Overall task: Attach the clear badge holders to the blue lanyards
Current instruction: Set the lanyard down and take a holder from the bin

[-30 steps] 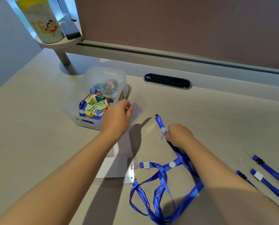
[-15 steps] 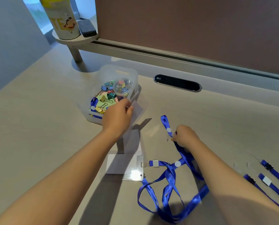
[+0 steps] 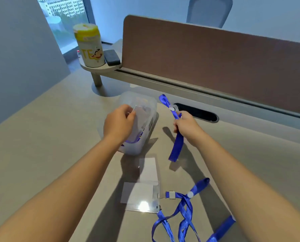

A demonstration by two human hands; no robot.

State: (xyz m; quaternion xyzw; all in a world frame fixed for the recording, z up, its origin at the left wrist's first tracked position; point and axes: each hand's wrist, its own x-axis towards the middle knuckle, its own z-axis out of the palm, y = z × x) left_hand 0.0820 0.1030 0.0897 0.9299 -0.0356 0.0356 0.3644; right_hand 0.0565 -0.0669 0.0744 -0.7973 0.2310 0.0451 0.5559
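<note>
My left hand (image 3: 118, 124) pinches a clear badge holder (image 3: 140, 119) and holds it up in front of the plastic box. My right hand (image 3: 185, 124) grips a blue lanyard (image 3: 177, 145) lifted off the desk, its clip end with a white button (image 3: 172, 107) pointing up and its strap hanging down. The two held things are apart. On the desk nearer to me lies another clear badge holder (image 3: 140, 198) joined to a second blue lanyard (image 3: 184, 206). A further loose holder (image 3: 148, 169) lies just behind it.
A translucent plastic box (image 3: 140, 142) stands behind my left hand. A brown desk divider (image 3: 215, 56) runs along the back, with a black cable slot (image 3: 198, 113) below it. A yellow-lidded canister (image 3: 89, 46) and a dark case (image 3: 111, 57) sit on a small raised shelf.
Both hands rose off the desk. My right hand lifted the lanyard's clip end up, and my left raised the clear holder. The camera tilted upward, showing more of the divider.
</note>
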